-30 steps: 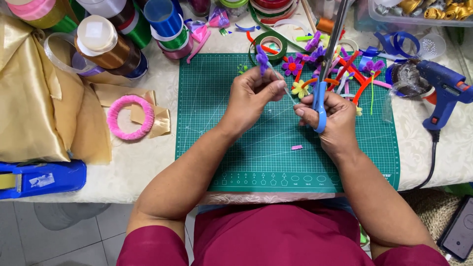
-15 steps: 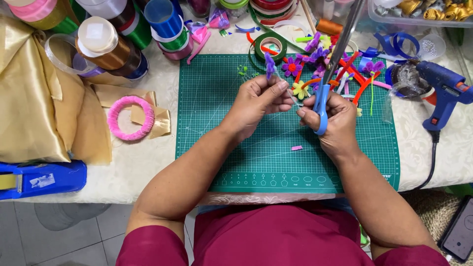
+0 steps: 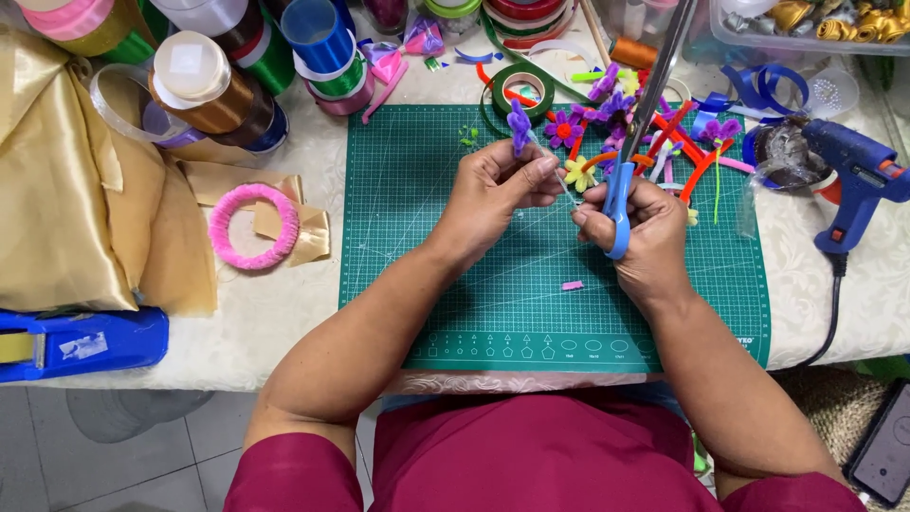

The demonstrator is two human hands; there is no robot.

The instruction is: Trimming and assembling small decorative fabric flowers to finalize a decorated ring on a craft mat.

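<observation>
1. The green cutting mat point(image 3: 455, 284) lies under both hands – flat and stiff, a firm base that should not slide under light work.
2. The gold satin cloth point(image 3: 66, 190) sits well to the left of the left hand; it looks soft and slippery, apt to slump if lifted by one corner.
3. The blue glue gun point(image 3: 853, 180) rests well to the right of the right hand, its cord trailing toward the person. Rigid, best taken by its grip.
4. The scissors point(image 3: 635, 142) are in the right hand point(image 3: 645, 237), which is closed around the blue handle with the long blades pointing up and away. Hard and sharp, so they are best held by the handle loops only.
5. The pink fuzzy ring point(image 3: 253, 226) lies left of the left hand, apart from it; likely light and springy.
6. The purple pipe-cleaner flower point(image 3: 518, 123) stands just above the left hand point(image 3: 498, 190), whose fingers pinch its thin stem – the stem runs toward the right hand, between the two. It looks featherlight, bendable and easily crushed at the petals, so the stem is the place to grip it.
7. A small pink offcut point(image 3: 572, 284) lies on the mat just below the hands, too slight to grasp except by fingertip.
</observation>
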